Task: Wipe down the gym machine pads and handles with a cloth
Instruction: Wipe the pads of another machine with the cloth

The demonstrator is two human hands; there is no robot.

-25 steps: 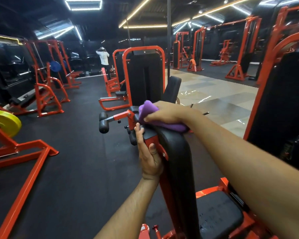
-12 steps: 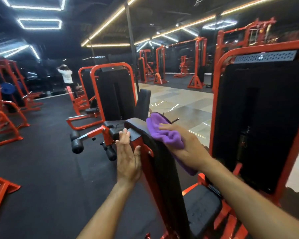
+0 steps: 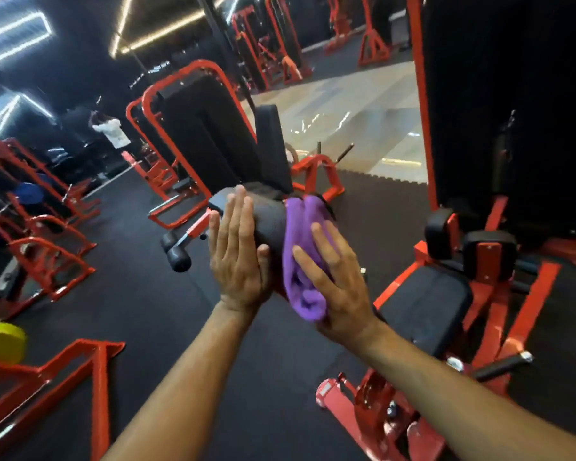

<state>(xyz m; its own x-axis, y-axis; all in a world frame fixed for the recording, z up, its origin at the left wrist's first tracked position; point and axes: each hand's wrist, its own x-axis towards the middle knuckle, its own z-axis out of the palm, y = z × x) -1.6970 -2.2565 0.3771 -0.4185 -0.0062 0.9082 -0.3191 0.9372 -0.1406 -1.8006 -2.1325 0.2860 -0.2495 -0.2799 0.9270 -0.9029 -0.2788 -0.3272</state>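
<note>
My right hand [image 3: 338, 277] lies flat, fingers straight and spread, pressing the purple cloth [image 3: 301, 257] against the black back pad [image 3: 270, 221]. The cloth is bunched into a long roll running from the pad's top edge down toward my wrist. My left hand [image 3: 238, 257], fingers straight, rests on the pad's other side. The seat pad [image 3: 426, 301] sits lower right.

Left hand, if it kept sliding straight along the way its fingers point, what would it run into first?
Likely the next machine's upright black back pad, just beyond the left hand and the pad it rests on; depth is unclear.
</note>
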